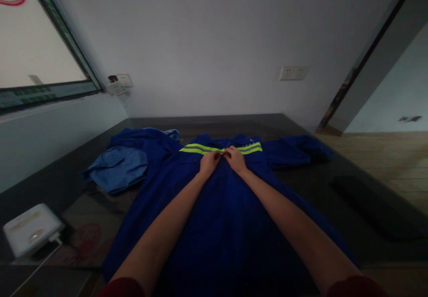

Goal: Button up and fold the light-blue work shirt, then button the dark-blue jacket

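Note:
A blue work jacket with a yellow-green and grey reflective band across its chest lies spread out, collar away from me and sleeves out to both sides. At the middle of the band, my left hand pinches the front edge of the jacket. Close beside it, my right hand pinches the same edge, fingertips almost meeting those of the left. Whatever small part sits between the fingertips is hidden. Both forearms reach over the lower body of the jacket.
Under the jacket is a dark glossy table. Lighter blue folded cloth lies by the left sleeve. A white box with a cable stands at the left front, and a dark flat object lies at right. Behind rises a wall with sockets.

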Demonstrator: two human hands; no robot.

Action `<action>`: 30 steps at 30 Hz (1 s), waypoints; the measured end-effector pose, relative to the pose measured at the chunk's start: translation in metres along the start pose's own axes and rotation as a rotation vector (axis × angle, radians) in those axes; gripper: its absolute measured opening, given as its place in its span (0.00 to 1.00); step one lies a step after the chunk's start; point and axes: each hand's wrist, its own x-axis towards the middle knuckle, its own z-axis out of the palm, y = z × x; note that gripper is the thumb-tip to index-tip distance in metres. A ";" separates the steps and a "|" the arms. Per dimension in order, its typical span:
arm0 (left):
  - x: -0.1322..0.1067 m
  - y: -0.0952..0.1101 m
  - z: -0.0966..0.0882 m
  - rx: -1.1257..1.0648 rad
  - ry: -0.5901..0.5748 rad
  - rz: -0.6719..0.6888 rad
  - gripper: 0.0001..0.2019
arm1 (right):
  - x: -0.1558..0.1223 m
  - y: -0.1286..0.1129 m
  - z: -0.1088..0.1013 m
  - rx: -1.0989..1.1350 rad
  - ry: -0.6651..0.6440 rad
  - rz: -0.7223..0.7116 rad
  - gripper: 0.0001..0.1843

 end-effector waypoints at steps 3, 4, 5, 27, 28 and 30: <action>-0.002 0.002 -0.002 0.017 -0.003 0.001 0.07 | -0.001 -0.001 -0.001 -0.030 -0.008 0.018 0.06; -0.003 0.003 -0.003 0.018 -0.002 0.003 0.07 | -0.001 -0.001 -0.001 -0.030 -0.006 0.021 0.06; -0.003 0.004 -0.004 0.016 -0.001 0.004 0.07 | -0.001 -0.001 -0.001 -0.022 -0.002 0.020 0.06; -0.001 0.007 -0.009 -0.218 0.092 0.029 0.05 | 0.000 -0.003 -0.004 0.379 0.100 0.028 0.13; -0.001 0.006 -0.009 -0.225 0.093 0.032 0.05 | 0.000 -0.002 -0.004 0.403 0.120 0.048 0.14; -0.001 0.005 -0.007 -0.238 0.097 0.035 0.05 | 0.001 -0.001 -0.003 0.416 0.142 0.075 0.12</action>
